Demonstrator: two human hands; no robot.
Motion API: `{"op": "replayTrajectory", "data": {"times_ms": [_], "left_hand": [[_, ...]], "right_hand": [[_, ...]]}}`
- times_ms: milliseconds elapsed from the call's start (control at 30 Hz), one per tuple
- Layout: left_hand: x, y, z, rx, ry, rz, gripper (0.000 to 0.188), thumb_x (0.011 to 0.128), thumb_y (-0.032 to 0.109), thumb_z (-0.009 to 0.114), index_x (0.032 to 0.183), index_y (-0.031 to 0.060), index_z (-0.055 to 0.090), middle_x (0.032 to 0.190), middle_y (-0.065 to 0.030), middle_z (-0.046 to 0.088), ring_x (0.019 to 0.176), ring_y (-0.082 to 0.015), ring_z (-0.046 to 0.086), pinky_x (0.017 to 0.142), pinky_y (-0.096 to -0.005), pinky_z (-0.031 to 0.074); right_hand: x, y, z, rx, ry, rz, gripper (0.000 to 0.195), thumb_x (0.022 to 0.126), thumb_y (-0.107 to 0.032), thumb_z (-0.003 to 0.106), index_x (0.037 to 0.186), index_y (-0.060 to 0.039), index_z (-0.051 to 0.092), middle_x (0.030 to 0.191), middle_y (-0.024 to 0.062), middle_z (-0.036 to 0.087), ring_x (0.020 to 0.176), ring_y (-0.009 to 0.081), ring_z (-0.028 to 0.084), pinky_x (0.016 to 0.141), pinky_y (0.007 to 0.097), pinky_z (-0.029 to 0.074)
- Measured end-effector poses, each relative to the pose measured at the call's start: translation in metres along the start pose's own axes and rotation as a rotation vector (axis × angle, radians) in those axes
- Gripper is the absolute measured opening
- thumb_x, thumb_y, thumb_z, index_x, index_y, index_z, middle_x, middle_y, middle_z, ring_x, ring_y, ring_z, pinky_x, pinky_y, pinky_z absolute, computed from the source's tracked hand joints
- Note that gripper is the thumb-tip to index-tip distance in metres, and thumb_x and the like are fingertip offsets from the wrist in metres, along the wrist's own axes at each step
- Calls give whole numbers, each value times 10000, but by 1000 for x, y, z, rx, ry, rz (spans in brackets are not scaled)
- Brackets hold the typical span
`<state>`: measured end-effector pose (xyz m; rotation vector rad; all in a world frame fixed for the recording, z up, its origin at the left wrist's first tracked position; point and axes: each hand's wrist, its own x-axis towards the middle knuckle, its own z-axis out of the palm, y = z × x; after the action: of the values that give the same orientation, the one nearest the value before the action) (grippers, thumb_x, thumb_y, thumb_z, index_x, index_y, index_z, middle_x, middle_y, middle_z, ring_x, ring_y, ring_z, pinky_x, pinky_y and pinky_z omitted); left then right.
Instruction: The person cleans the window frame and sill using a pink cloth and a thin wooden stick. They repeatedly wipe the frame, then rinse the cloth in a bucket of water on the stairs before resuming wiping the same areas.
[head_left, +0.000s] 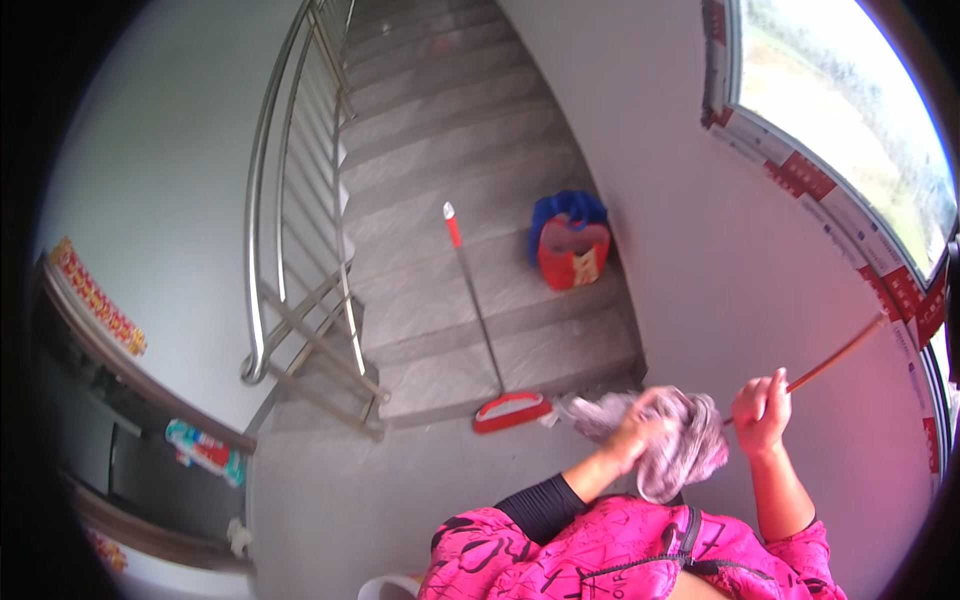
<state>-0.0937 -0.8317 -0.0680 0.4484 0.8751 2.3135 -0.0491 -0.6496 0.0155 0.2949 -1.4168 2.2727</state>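
My right hand (761, 412) grips a thin wooden stick (836, 356), which slants up to the right towards the window frame. The stick's lower end meets a bunched greyish-pink cloth (682, 442); whether the cloth is tied to it cannot be made out. My left hand (637, 435) holds the cloth from its left side, and a loose fold hangs out beyond the fingers. Both hands are in front of my chest, a short gap apart.
A red-headed broom (512, 412) leans against the lower grey stairs (442, 300). On a step by the wall sits a red and blue bag (574, 251). A steel railing (257, 300) borders the stairs; a window (847, 112) with taped edges is at right. A white container (382, 589) shows below.
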Motion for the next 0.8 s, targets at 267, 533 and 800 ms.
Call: {"op": "replayTrajectory", "data": {"times_ms": [267,533,800], "left_hand": [[-64,66,-15,-185,107,85,435,765,109,577,1176,-3,493,1135,-134,569,1004,-221,579,893,-345,473],[-89,89,-80,-169,421,336,499,825,222,632,1245,75,405,1077,-79,563,998,-185,559,857,-351,474],[-199,60,-235,45,1119,-124,484,870,231,574,1299,115,381,1214,-110,499,1129,-249,487,874,-421,414]], "right_hand": [[-4,40,27,-791,-692,401,769,628,-271,807,1270,-36,454,1180,126,541,1109,212,500,926,348,416],[-31,107,44,-459,-478,883,407,763,-231,713,1029,55,602,903,83,651,836,165,603,799,301,489],[5,209,84,-1333,-586,1021,486,815,-435,616,944,34,634,798,137,653,762,225,632,718,330,504]]}}
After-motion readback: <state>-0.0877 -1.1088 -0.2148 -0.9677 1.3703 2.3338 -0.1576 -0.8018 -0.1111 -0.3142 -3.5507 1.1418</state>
